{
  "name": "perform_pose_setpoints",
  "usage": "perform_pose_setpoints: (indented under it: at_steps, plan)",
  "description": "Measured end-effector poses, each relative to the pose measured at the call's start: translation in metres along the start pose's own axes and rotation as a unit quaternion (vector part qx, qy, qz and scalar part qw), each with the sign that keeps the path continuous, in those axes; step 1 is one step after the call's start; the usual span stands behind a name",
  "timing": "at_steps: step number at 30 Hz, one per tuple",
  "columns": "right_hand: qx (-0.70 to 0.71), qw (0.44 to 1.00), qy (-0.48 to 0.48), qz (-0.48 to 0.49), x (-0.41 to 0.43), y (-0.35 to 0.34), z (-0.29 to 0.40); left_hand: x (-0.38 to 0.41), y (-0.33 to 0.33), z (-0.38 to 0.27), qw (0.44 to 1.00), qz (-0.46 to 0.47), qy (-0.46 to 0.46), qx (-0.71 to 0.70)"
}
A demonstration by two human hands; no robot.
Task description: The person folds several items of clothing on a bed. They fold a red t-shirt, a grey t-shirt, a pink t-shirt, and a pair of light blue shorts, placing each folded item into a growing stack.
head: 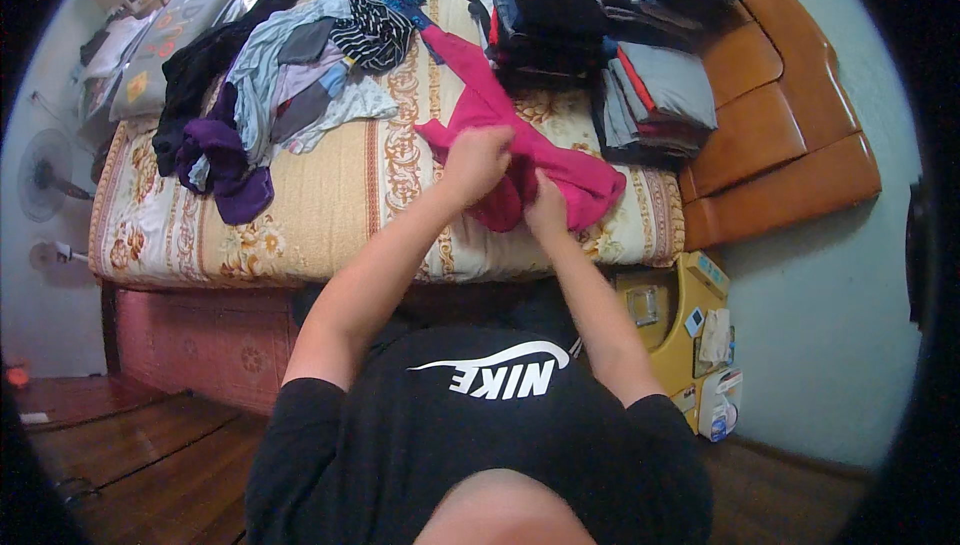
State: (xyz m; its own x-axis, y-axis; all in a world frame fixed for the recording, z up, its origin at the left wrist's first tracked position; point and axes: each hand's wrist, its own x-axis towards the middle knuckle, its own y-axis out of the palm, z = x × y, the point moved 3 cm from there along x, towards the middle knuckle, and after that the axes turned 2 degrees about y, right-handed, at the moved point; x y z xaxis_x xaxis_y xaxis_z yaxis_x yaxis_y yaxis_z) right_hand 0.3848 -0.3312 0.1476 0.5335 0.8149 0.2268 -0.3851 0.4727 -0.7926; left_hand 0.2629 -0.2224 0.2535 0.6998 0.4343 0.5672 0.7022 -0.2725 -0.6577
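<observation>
A bright pink garment (571, 170) lies bunched near the front edge of the bed (315, 222), one long piece of it stretching away toward the loose clothes. My left hand (480, 157) is closed over the middle of the garment, fingers curled on the fabric. Lower and to the right, my right hand (547, 204) grips its front portion, the fingers partly hidden in the folds. Whether the garment is a top or trousers, I cannot tell.
Loose clothes (259, 91) lie heaped on the left, a purple garment (225, 170) nearest me. Folded dark clothes (551, 9) and a stack of grey and red folded clothes (667, 87) stand at right, beside a brown headboard (780, 117). A yellow cabinet (675, 312) stands below.
</observation>
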Motion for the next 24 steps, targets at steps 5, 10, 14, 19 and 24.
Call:
perform_pose_setpoints:
  at_steps: [5, 10, 14, 19, 24]
  plan:
    - [0.129, 0.989, 0.070, 0.030, 0.063, -0.061, 0.013, -0.003, -0.040, -0.045, 0.987, -0.129, 0.044, 0.086]
    - [0.474, 0.836, 0.214, 0.176, 0.093, -0.072, 0.038, -0.099, 0.052, -0.049, 0.961, 0.239, -0.053, -0.127]
    - [0.591, 0.682, 0.280, 0.328, 0.087, -0.099, 0.083, -0.077, 0.056, 0.036, 0.977, 0.017, -0.213, 0.015]
    - [0.720, 0.532, 0.219, 0.389, 0.081, -0.116, 0.115, -0.019, -0.011, 0.047, 0.852, -0.016, -0.268, -0.450]
    - [0.774, 0.495, 0.153, 0.363, 0.087, -0.108, 0.131, -0.074, 0.012, 0.066, 0.931, -0.213, -0.285, 0.080]
